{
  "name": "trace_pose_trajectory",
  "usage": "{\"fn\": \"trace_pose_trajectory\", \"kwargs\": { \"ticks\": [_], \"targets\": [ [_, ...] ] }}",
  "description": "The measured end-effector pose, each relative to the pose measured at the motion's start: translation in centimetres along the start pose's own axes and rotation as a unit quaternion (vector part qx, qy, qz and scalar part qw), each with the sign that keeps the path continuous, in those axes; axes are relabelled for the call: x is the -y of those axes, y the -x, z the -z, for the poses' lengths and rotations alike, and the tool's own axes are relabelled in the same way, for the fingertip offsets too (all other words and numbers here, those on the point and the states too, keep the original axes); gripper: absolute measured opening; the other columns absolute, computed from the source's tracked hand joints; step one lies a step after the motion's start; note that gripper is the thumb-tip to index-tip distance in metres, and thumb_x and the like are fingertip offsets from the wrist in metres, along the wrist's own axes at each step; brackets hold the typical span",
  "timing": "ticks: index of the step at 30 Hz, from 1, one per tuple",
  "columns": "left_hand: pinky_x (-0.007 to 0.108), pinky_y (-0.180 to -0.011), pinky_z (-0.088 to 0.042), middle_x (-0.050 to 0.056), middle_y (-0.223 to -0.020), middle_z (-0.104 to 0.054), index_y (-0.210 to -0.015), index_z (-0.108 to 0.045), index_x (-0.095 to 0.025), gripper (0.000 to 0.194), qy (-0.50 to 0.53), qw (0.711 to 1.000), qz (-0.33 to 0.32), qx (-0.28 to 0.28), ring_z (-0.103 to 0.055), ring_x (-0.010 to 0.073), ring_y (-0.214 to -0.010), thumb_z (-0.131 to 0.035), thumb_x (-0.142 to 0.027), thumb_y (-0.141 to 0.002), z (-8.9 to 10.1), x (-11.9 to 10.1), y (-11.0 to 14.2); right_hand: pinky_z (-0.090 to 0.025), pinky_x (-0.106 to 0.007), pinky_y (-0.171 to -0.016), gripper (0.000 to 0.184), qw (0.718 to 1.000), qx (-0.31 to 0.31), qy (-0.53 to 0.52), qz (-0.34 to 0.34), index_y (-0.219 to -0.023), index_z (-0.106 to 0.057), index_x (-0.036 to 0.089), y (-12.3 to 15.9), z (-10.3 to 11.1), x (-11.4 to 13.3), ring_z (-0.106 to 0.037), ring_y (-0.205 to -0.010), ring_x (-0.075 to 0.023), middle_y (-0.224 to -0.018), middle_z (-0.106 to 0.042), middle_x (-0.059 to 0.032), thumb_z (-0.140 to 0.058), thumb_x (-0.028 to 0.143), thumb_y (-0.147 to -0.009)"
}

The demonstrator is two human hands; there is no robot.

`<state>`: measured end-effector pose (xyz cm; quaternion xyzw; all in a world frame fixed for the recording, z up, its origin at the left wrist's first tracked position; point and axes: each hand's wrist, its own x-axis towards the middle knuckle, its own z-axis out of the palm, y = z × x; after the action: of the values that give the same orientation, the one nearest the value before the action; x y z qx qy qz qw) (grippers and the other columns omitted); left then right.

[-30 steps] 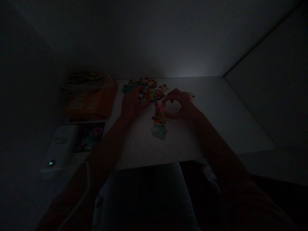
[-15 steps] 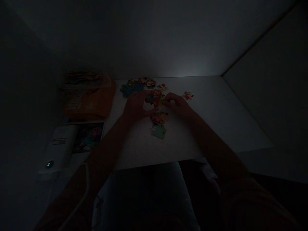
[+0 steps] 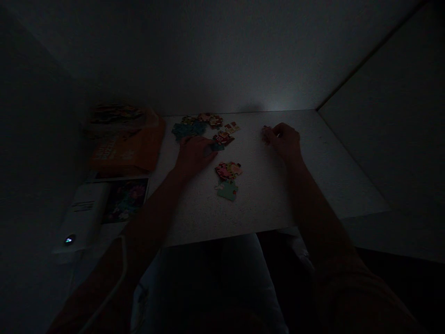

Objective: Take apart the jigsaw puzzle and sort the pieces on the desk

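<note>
Thin jigsaw pieces lie in loose groups on the pale surface (image 3: 278,195), all placed here relative to one pale teal piece (image 3: 227,190). A pink-patterned clump (image 3: 227,170) sits just above that piece, and a scattered teal and multicoloured group (image 3: 198,125) lies farther off, up and to the left. The left hand (image 3: 194,155) rests up and to the left of the pale teal piece, its fingers (image 3: 208,150) loosely extended, with their tips just beside a dark teal piece (image 3: 218,146). The right hand (image 3: 283,141) is well to the upper right, its fingers (image 3: 269,134) curled inward at a small piece (image 3: 264,133); the dimness hides whether they grip it. Probably cardboard, these pieces should be light and stiff but thin and easily slid, so a pinch on opposite edges seems the surest hold.
</note>
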<state>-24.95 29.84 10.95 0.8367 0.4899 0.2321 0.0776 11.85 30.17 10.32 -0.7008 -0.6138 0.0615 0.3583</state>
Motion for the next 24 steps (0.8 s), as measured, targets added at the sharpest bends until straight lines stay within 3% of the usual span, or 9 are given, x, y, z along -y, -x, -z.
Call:
{"fn": "trace_pose_trajectory", "kwargs": {
  "ticks": [3,6,10,13,20,24],
  "targets": [
    [0.064,-0.133,-0.041,0.014,-0.146,-0.081,-0.144,-0.084,-0.026,0.047,0.004,1.0,0.001,0.001,-0.07,0.0403,-0.146,-0.09,-0.044,-0.102,0.0,-0.1,-0.1,-0.053,-0.07,-0.11,0.034,0.999,0.0,0.027,0.045,-0.095,-0.075,0.027,0.5,-2.0,1.3,-0.075,-0.105,-0.0394,-0.104,-0.082,-0.0131,-0.073,0.06,-0.101],
    [0.066,-0.132,-0.04,0.015,-0.154,-0.077,-0.151,-0.079,-0.024,0.054,0.0,1.0,0.006,0.002,-0.066,0.0411,-0.151,-0.089,-0.047,-0.103,-0.2,-0.2,-0.1,-0.047,-0.075,-0.116,0.035,0.99,0.062,0.028,0.126,-0.115,-0.082,0.028,1.4,-3.4,2.9,-0.073,-0.116,-0.0425,-0.112,-0.081,-0.0144,-0.072,0.059,-0.104],
    [0.066,-0.132,-0.038,0.014,-0.154,-0.077,-0.152,-0.079,-0.027,0.051,0.007,1.0,0.004,0.009,-0.065,0.0404,-0.151,-0.085,-0.048,-0.106,-0.3,-0.3,-0.2,-0.044,-0.078,-0.121,0.057,0.967,0.151,0.034,0.205,-0.151,-0.078,0.027,2.5,-4.0,4.5,-0.067,-0.137,-0.0496,-0.144,-0.075,-0.0215,-0.069,0.063,-0.107],
    [0.064,-0.132,-0.038,0.013,-0.149,-0.08,-0.147,-0.081,-0.028,0.046,0.024,1.0,0.004,0.008,-0.068,0.0386,-0.147,-0.086,-0.046,-0.105,-0.4,-0.4,-0.3,-0.043,-0.078,-0.124,0.071,0.96,0.176,0.049,0.214,-0.165,-0.07,0.026,2.9,-4.3,4.9,-0.06,-0.147,-0.0526,-0.163,-0.065,-0.0242,-0.068,0.07,-0.108],
    [0.061,-0.13,-0.042,0.012,-0.149,-0.081,-0.146,-0.082,-0.028,0.045,0.053,0.998,-0.016,0.029,-0.071,0.0374,-0.145,-0.085,-0.037,-0.102,-0.7,-0.4,-0.5,-0.043,-0.078,-0.125,0.066,0.963,0.155,0.039,0.218,-0.158,-0.074,0.028,2.9,-4.9,4.7,-0.059,-0.146,-0.05,-0.159,-0.065,-0.0218,-0.07,0.072,-0.108],
    [0.063,-0.131,-0.041,0.012,-0.149,-0.08,-0.143,-0.082,-0.029,0.048,0.052,0.999,-0.004,0.0,-0.069,0.0397,-0.147,-0.091,-0.041,-0.097,-0.8,-0.3,-0.2,-0.045,-0.075,-0.125,0.053,0.968,0.15,0.021,0.199,-0.142,-0.079,0.027,2.5,-5.1,4.4,-0.062,-0.143,-0.0482,-0.149,-0.069,-0.0205,-0.072,0.067,-0.108]
  ]
}}
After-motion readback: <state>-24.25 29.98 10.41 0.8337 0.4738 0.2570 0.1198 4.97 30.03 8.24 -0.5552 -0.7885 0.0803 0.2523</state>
